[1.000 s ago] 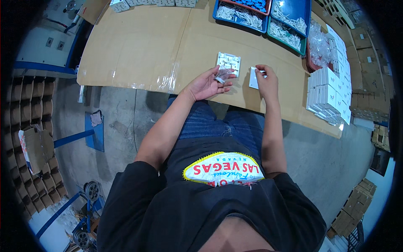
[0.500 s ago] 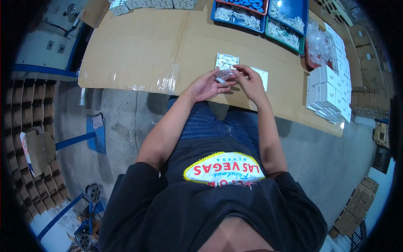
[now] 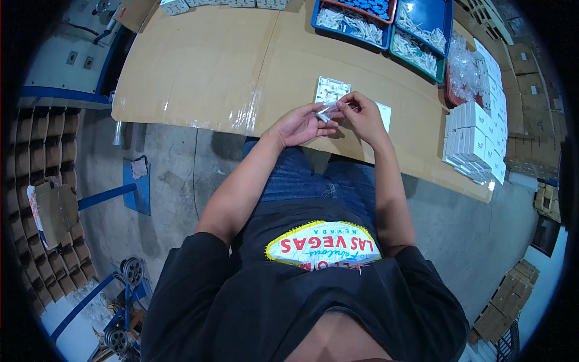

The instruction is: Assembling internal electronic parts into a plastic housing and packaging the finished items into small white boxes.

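Between my hands is a small clear plastic bag with a white piece in it. My left hand is turned palm up, its thumb and curled fingers around the bag. On the bag's right side, my right hand pinches with thumb and forefinger. Just beyond the hands lies an open white box holding small white parts, too small to name. A flat white piece, perhaps a lid or card, is partly hidden behind my right hand.
Cardboard covers the table. Far right stand blue trays and a green tray with slim white pieces, plus a red tray of clear bags. White boxes are stacked at the right edge; more boxes line the far edge.
The view has shifted slightly, so the table things sit a bit further right. My fingers have moved a little on the bag, and its white piece shows more plainly.
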### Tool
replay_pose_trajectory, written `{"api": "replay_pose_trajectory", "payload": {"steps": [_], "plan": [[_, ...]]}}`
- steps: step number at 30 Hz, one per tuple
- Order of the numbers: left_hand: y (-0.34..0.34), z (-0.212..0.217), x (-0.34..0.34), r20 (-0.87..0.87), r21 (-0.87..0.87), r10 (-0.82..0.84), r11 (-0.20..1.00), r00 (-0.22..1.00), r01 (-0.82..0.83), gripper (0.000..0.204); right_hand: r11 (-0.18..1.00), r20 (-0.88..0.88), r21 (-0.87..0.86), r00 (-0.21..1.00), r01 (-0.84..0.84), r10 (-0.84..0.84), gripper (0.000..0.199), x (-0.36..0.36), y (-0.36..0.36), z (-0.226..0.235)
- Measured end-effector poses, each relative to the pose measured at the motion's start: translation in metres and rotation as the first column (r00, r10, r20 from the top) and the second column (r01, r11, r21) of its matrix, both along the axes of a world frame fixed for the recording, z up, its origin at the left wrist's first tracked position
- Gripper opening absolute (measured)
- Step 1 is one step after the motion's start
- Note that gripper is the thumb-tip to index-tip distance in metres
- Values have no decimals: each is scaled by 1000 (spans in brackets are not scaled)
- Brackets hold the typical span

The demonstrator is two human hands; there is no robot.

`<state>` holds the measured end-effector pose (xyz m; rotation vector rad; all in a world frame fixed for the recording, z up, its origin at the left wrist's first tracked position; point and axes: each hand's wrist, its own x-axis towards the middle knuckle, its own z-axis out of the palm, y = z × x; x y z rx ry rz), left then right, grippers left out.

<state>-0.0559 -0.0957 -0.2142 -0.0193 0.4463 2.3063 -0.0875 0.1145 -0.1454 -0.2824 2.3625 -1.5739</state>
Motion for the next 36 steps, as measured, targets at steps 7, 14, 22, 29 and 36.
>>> {"api": "replay_pose_trajectory", "payload": {"steps": [7, 14, 22, 29, 36], "plan": [[-3, 3, -1, 12, 105, -5, 994, 1000, 4, 52, 997, 32, -57, 998, -46, 47, 13, -13, 4, 5], [0, 2, -4, 42, 72, 5, 997, 999, -8, 54, 996, 43, -42, 996, -76, 78, 11, -34, 9, 6], [0, 1, -4, 138, 119, -38, 993, 990, 21, 58, 988, -159, 150, 987, 40, -16, 19, -132, 30, 20], [-3, 5, -6, 154, 139, -55, 990, 987, 33, 59, 942, -436, 260, 896, 211, -80, 22, -235, 53, 51], [3, 10, -11, 157, 129, -97, 989, 983, 77, 59, 707, -723, 309, 640, 636, -261, 19, -330, 140, 20]]}}
